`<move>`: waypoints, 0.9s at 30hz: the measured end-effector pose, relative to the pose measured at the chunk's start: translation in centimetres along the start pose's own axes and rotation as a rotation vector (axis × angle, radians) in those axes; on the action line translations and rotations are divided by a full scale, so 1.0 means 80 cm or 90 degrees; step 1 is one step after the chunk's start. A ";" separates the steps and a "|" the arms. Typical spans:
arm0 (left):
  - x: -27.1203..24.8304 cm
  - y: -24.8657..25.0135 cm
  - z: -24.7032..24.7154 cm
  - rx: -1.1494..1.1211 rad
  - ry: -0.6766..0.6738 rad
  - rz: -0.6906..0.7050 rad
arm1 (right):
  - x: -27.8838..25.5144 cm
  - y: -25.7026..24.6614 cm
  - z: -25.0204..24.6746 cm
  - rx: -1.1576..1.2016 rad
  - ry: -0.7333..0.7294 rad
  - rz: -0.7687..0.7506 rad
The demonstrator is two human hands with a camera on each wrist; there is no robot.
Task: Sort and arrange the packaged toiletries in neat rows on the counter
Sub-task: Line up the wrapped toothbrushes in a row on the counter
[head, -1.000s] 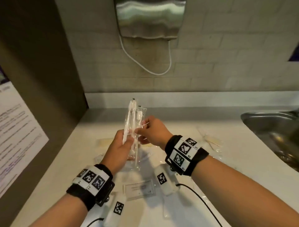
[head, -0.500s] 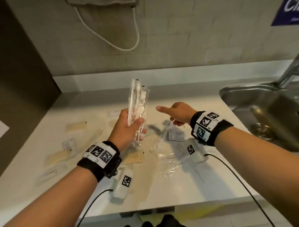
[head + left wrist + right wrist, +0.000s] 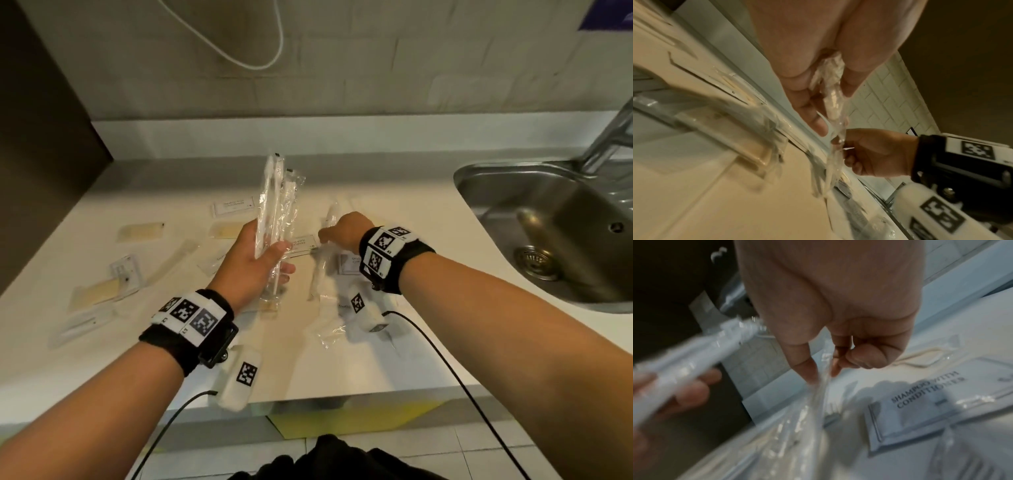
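My left hand (image 3: 269, 251) grips a bundle of toothbrushes in clear wrappers (image 3: 279, 205), held upright above the white counter (image 3: 171, 342). In the left wrist view the wrappers (image 3: 833, 91) run between my thumb and fingers. Just to the right, my right hand (image 3: 330, 234) pinches the top end of another long clear-wrapped packet (image 3: 322, 274), whose lower end trails on the counter. The right wrist view shows thumb and forefinger closed on that clear plastic (image 3: 819, 386). A sachet printed "shampoo with conditioner" (image 3: 931, 404) lies flat beside it.
Several flat sachets and wrapped items lie scattered on the counter's left half, such as a beige one (image 3: 140, 231) and a white labelled one (image 3: 233, 207). A steel sink (image 3: 548, 219) with a faucet (image 3: 609, 137) fills the right. A dark panel (image 3: 41, 137) bounds the left.
My right hand, which hung with a finger stretched out, has dropped to the counter and pinched a clear-wrapped packet. My left hand still holds the toothbrush bundle upright.
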State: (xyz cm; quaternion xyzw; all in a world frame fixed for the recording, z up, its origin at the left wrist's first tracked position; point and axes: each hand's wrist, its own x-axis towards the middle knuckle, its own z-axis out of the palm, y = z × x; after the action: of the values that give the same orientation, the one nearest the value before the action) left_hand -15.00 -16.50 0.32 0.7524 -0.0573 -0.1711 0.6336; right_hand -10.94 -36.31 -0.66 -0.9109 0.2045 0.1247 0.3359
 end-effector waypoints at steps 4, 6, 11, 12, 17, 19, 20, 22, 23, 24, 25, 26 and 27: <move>0.001 -0.009 -0.005 -0.010 0.007 0.001 | -0.042 0.009 -0.029 0.233 0.056 -0.062; 0.001 -0.013 -0.003 -0.005 -0.001 -0.003 | -0.070 0.015 -0.041 0.331 0.086 -0.070; -0.001 -0.015 0.008 -0.006 -0.042 -0.008 | -0.103 0.051 -0.035 0.285 0.103 0.019; -0.001 -0.014 0.010 0.004 -0.053 -0.004 | -0.105 0.061 -0.026 0.260 0.094 0.048; -0.006 -0.020 0.013 0.007 -0.081 -0.001 | -0.135 0.088 0.020 0.202 0.082 0.176; -0.008 -0.024 0.011 -0.011 -0.085 -0.012 | -0.142 0.090 0.029 0.196 0.105 0.192; -0.008 -0.026 0.011 -0.017 -0.088 -0.016 | -0.141 0.090 0.031 0.195 0.121 0.197; -0.009 -0.026 0.010 -0.030 -0.091 -0.015 | -0.134 0.085 0.031 0.185 0.152 0.204; -0.008 -0.027 0.010 -0.035 -0.091 -0.014 | -0.129 0.082 0.030 0.177 0.162 0.204; -0.007 -0.027 0.010 -0.039 -0.093 -0.013 | -0.123 0.078 0.029 0.170 0.168 0.205; -0.006 -0.027 0.010 -0.039 -0.095 -0.013 | -0.118 0.074 0.028 0.168 0.173 0.207; -0.005 -0.026 0.010 -0.036 -0.098 -0.010 | -0.113 0.070 0.027 0.168 0.176 0.210; -0.003 -0.026 0.009 -0.029 -0.098 -0.005 | -0.107 0.066 0.026 0.169 0.178 0.210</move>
State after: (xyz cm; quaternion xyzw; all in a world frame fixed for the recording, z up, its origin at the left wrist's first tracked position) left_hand -15.75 -16.67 -1.76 0.7226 -0.0990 -0.2322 0.6435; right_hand -21.13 -36.12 -2.04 -0.8218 0.4092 0.0228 0.3958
